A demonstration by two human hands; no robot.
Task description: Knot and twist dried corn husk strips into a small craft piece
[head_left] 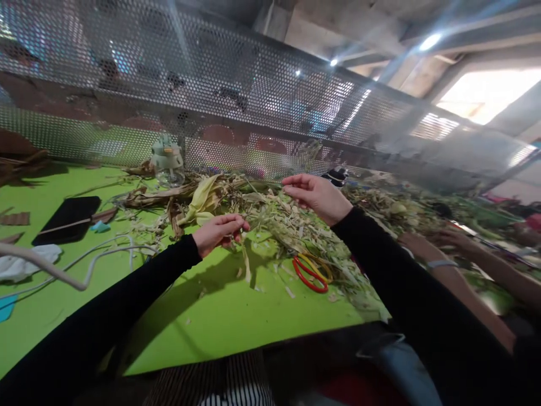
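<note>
The person's left hand (220,231) hangs over the green table (220,316). Its fingers are bunched tight, pinching the top of a thin pale husk strip (246,266) that dangles from them down to the tabletop. The right hand (318,195) is higher, at about 2 o'clock from the left one and well apart from it, over the husk pile (279,217). Its fingers are drawn narrow, thumb close to forefinger, and it cannot be told whether anything is caught between them.

The pile runs in a band across the far half of the table, from 10 o'clock of the left hand past the right wrist. At 5 o'clock of the left hand lies a bare stretch of green reaching to the table's near edge, the widest free room in view. Red and yellow rings (311,270) lie at the pile's near fringe, at 6 o'clock of the right hand.

At 9 o'clock of the left hand lie a black phone (67,219) and a looping white cable (91,264). A small jar (168,162) stands against the perforated metal screen (253,90) that closes off the table's far edge. At 3 o'clock, a co-worker's arm (460,270) reaches into the pile, crowding that side.
</note>
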